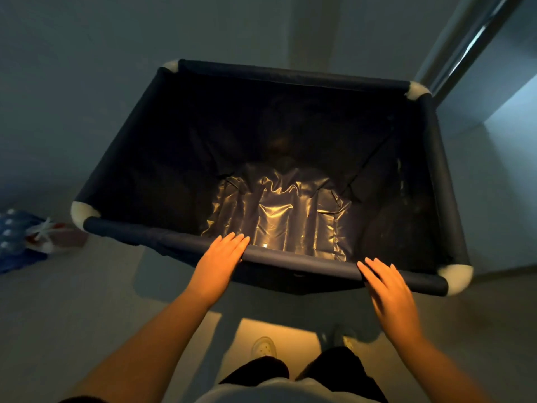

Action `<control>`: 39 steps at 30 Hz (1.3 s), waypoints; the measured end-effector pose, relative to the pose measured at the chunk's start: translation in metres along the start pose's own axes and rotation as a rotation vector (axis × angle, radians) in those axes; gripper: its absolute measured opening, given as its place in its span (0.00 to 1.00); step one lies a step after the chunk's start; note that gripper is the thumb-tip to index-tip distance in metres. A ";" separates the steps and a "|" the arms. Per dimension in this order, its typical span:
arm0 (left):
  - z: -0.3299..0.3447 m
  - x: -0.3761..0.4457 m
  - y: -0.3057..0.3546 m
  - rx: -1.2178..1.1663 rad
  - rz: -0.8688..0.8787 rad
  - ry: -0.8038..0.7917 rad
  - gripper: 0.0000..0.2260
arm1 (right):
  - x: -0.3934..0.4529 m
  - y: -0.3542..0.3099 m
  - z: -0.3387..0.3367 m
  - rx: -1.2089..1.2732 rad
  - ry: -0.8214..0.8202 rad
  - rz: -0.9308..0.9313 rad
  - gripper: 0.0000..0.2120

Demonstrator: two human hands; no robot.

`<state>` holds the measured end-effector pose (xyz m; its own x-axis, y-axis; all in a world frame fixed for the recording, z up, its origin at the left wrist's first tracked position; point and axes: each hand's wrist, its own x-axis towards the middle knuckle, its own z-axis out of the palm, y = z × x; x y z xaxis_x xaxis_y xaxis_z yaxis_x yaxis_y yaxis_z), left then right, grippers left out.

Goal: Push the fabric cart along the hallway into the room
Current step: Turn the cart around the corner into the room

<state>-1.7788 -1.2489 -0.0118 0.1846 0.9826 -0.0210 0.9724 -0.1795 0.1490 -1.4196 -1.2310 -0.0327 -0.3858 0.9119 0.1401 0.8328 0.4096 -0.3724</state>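
A large dark navy fabric cart (122, 146) with white corner joints fills the middle of the view. Its inside looks empty, with a shiny wrinkled lining at the bottom. My left hand (220, 257) lies flat on the near rim bar (302, 261), fingers straight and together, pointing into the cart. To its right, my right hand (389, 289) rests flat over the same bar, fingers extended and slightly spread. Neither hand is wrapped around the bar.
A grey wall stands directly beyond the cart's far rim. A metal door frame (462, 50) and an opening lie at the upper right, close to the cart's far right corner. A blue and white bag (26, 237) sits on the floor at the left. My feet show below.
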 end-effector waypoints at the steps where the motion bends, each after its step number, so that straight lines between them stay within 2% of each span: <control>1: 0.000 0.001 -0.008 -0.013 -0.020 -0.018 0.25 | 0.003 -0.004 0.001 -0.027 -0.019 -0.024 0.34; 6: -0.002 0.005 -0.042 -0.023 -0.064 0.003 0.34 | 0.022 -0.027 0.014 -0.093 -0.078 -0.067 0.35; 14: -0.004 0.019 -0.083 -0.022 -0.070 0.029 0.33 | 0.039 -0.058 0.036 -0.079 -0.076 -0.022 0.38; 22: -0.007 0.027 -0.105 -0.028 -0.080 0.031 0.34 | 0.050 -0.075 0.052 -0.063 -0.043 -0.001 0.37; 30: -0.008 0.019 -0.105 -0.039 -0.088 0.055 0.34 | 0.053 -0.074 0.055 -0.078 -0.026 -0.053 0.36; 39: 0.003 -0.006 -0.072 -0.057 -0.142 0.102 0.34 | 0.041 -0.043 0.043 -0.098 -0.053 -0.151 0.37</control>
<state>-1.8498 -1.2422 -0.0250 0.0274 0.9981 0.0545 0.9775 -0.0382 0.2073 -1.4885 -1.2125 -0.0498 -0.5272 0.8384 0.1382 0.7976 0.5444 -0.2597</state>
